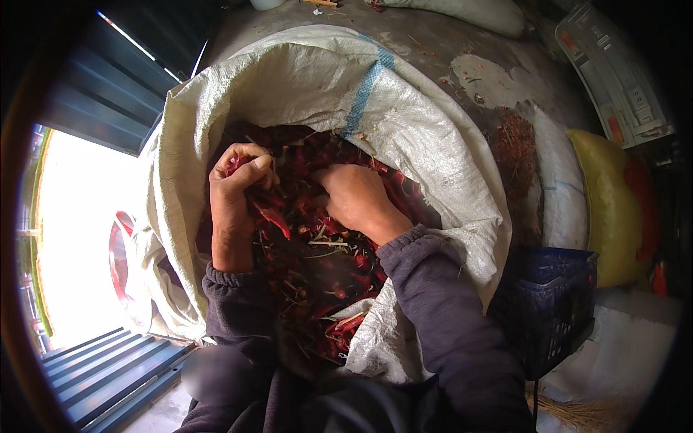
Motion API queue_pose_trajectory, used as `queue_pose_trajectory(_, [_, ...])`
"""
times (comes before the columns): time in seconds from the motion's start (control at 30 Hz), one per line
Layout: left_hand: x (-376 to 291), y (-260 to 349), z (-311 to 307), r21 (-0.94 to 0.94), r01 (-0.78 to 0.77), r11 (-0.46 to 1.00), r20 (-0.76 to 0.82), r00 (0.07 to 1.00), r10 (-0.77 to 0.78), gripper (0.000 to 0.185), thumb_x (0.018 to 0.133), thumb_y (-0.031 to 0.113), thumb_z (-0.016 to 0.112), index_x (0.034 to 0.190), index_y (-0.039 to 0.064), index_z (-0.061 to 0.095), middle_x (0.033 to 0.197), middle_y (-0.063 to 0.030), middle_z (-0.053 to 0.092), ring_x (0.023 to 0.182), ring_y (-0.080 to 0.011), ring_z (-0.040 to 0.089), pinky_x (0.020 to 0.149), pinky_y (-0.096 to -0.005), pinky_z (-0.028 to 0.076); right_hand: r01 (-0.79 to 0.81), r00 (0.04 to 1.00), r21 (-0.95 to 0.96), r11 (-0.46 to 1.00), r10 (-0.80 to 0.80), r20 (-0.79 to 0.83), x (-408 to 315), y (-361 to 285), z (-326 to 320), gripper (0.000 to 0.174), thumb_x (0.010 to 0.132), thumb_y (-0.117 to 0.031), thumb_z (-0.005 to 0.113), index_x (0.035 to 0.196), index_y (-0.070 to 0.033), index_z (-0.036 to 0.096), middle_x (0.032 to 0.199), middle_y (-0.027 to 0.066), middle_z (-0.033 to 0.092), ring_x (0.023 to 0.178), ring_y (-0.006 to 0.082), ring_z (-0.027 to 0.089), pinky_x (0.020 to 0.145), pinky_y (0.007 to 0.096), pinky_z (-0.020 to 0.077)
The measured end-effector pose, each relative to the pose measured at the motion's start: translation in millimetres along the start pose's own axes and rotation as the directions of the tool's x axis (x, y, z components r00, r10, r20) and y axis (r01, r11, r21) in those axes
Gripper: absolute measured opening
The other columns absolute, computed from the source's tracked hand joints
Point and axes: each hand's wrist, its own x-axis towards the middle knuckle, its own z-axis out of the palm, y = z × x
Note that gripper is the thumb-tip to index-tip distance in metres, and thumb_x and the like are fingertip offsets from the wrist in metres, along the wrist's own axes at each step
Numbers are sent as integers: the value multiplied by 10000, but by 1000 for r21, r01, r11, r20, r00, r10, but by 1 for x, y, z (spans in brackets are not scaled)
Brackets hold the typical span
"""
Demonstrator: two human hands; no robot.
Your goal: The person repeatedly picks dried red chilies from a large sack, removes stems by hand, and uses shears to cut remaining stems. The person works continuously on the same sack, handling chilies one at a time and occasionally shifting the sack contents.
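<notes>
A large white woven plastic sack (287, 89) with a blue stripe stands before me, its mouth spread wide. Dried red chilli peppers (308, 151) lie inside, mixed with stems and bits of straw. My left hand (241, 176) is closed around several chillies, and one red chilli (275, 221) hangs below its fingers. Close by on the right, my right hand (354, 195) reaches into the peppers with its back up. Its fingertips are hidden, so whether it grips anything does not show. Loose stems (329, 243) lie just below it.
A dark blue plastic crate (557, 303) stands right of the sack. Behind it lie a white sack (563, 184) and a yellow sack (606, 211). Scattered chilli debris (514, 151) covers some floor. A bright doorway (86, 216) and corrugated metal panels (108, 97) are at left.
</notes>
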Motion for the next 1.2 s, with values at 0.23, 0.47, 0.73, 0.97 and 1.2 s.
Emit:
queue_pose_trajectory(0.23, [2,2,-4,-29,25,999,1,1000,-25,50,848,45,670,858,11,634,719,-64,606,643,-148,565,664,-276,466,32,993,-31,999,-28,117,-10,0,-15,238,831,-252,782,926,-43,719,957,170,706,915,397,715,772,517,571])
queue_pose_trajectory(0.47, [3,-3,-6,-29,19,999,18,1000,-18,52,872,51,683,861,30,637,718,-52,620,647,-137,573,664,-273,469,35,958,263,964,43,-285,-9,5,-8,292,809,-268,836,934,-26,728,927,168,693,858,381,695,731,458,547])
queue_pose_trajectory(0.73, [-3,-2,7,198,77,977,77,993,-94,67,864,12,757,893,22,696,754,20,642,678,-53,568,649,-219,454,-281,918,936,210,344,198,-7,-1,-33,222,1002,-222,702,1075,-17,662,920,19,680,674,78,627,575,228,540])
queue_pose_trajectory(0.97, [-6,-11,17,516,-341,786,457,885,85,373,793,-21,775,1161,31,755,1141,-85,734,977,-168,668,881,-286,525,-313,897,934,-174,269,351,-9,4,-21,168,1008,-154,672,1106,-34,608,902,19,658,668,73,605,571,237,539])
queue_pose_trajectory(1.2, [-3,-26,2,526,-174,832,190,978,84,290,802,14,800,1086,-6,742,939,-60,729,817,-99,616,739,-284,516,1,992,739,674,92,-85,-11,-7,-25,228,1037,-248,645,1033,-20,642,820,64,682,648,163,644,564,298,502])
